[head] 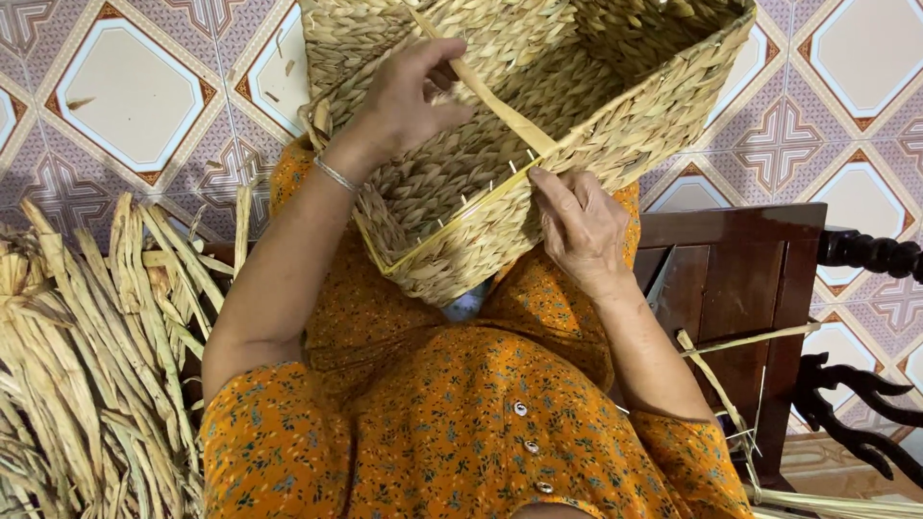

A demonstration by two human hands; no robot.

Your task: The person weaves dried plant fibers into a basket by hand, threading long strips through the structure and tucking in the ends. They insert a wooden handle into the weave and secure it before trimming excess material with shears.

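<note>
- The left hand [409, 96] has its fingers pinched together on a flat pale strip [495, 101] inside the woven basket [596, 106].
- The right hand [577, 226] has its fingers pressed together on the basket rim just beside that strip's lower end.
- Dried reeds [87, 356] lie well left of the fingers.

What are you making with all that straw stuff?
A person in an orange flowered dress has a woven basket on their lap. The left hand reaches inside it and pinches a flat pale strip that runs to the rim. The right hand presses on the rim where the strip meets it. A heap of dried stalks lies on the tiled floor at the left, and a dark wooden chair stands at the right.
</note>
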